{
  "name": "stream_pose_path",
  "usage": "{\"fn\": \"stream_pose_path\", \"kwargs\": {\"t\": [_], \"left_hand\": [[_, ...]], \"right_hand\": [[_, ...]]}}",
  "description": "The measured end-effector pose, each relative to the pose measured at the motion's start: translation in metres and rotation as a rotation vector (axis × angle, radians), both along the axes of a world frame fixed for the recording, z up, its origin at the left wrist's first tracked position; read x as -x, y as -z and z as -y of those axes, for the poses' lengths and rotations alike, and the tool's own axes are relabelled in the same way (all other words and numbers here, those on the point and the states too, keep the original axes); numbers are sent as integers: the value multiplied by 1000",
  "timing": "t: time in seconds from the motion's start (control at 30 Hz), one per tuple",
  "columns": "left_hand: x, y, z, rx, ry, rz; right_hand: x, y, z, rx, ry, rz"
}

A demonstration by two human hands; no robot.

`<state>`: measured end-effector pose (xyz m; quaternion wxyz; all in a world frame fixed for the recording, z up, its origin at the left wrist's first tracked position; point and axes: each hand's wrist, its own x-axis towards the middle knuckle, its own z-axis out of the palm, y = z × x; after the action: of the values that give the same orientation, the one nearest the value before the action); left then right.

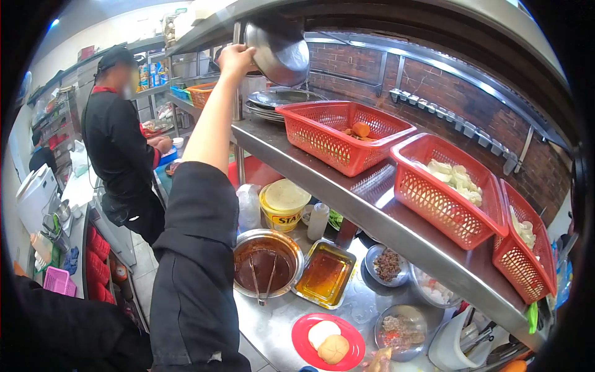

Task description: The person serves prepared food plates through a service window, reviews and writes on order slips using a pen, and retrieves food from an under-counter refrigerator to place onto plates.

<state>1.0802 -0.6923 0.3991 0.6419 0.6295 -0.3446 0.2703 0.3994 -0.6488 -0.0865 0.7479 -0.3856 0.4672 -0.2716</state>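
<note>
My left hand [237, 60] is raised high above the shelf, its fingers closed on the rim of a round, shiny metal pan [280, 54] that is tilted on its side. Just below the pan, a stack of dark round metal plates [282, 99] sits on the steel shelf [334, 186]. At the bottom edge, what looks like the fingers of my right hand [379, 361] shows only in part, near a metal bowl of chopped food [403, 335]. Close by, a red plate [304, 352] carries two bun halves [333, 348].
Red baskets [347, 155] with vegetables line the shelf. Underneath stand a pot of dark sauce [265, 263] with tongs, a tray of orange liquid [325, 273], a yellow tub [284, 204] and a white utensil container [455, 347]. A co-worker [118, 136] works at the left.
</note>
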Motion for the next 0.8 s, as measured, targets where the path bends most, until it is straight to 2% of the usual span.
{"fn": "stream_pose_path", "kwargs": {"t": [0.07, 0.17, 0.2, 0.27, 0.33, 0.37, 0.4, 0.43, 0.47, 0.5, 0.53, 0.57, 0.6, 0.67, 0.8], "left_hand": [[9, 21, -3, -36, -271, -16], [34, 32, -8, -127, -230, -123], [27, 30, -10, -65, -93, -203], [-6, 33, -7, 129, -64, 8], [65, 40, -43, 372, 306, -88], [82, 47, -63, 315, 208, 59], [89, 61, -78, 449, 463, -4], [99, 81, -107, 289, 329, 21], [93, 105, -137, -23, -148, 561], [139, 123, -161, 273, 247, -32], [143, 148, -194, 402, 468, -213], [169, 176, -220, 472, 544, -213], [192, 204, -247, 419, 467, -300], [243, 264, -289, 290, 575, -402], [344, 405, -347, 254, 633, -644]], "right_hand": [[0, 4, -1, 5, -9, 11], [0, 9, -2, 19, -5, 37], [0, 13, -2, 24, -1, 52], [4, 24, 0, 41, -4, 88], [0, 26, 10, 82, 26, 187], [-11, 1, -1, 96, 115, 160], [-11, -1, -3, 122, 107, 85], [-12, 0, -5, 152, 122, 104], [-13, -12, -6, 134, 78, 85], [-10, -16, -6, 163, 39, 104], [-9, -19, -6, 144, 26, 130], [-6, -26, -7, 160, -15, 162], [-4, -30, -8, 178, -21, 181], [4, -28, -6, 223, -47, 183], [21, -20, -4, 196, -55, 177]]}}
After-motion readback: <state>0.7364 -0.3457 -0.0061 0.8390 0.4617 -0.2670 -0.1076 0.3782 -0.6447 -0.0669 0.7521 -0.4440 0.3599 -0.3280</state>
